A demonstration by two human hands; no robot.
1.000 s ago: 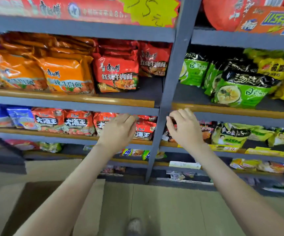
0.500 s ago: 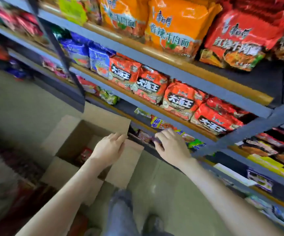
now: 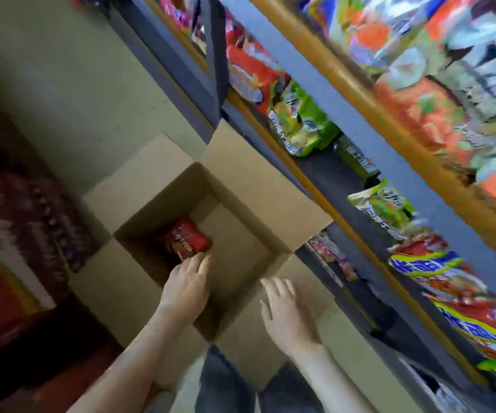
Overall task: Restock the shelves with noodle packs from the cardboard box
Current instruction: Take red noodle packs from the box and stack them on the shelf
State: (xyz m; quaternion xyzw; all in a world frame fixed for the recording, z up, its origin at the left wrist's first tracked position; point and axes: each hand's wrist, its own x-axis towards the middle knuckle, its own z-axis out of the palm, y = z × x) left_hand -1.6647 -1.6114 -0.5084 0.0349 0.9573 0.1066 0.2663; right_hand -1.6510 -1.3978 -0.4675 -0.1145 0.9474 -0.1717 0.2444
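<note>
Hovering over the box's [image 3: 255,174] near flap, the blurred right hand [image 3: 288,311] spreads its fingers, holding nothing. The left hand [image 3: 185,286] is inside the box, fingers nearly straight, tips at a red noodle pack [image 3: 188,238] on the bottom. Stocked shelves [image 3: 324,84] stand beyond.

Both bare forearms rise from the bottom edge of the frame toward its centre. The left hand [image 3: 185,286] sits just below the centre, back up, wrist straight. Its fingers [image 3: 200,263] are held close together and nearly straight, pointing up and slightly right. The right hand [image 3: 288,315] lies lower and further right, palm down, fingers spread and loose, holding nothing; its outline is blurred.
</note>
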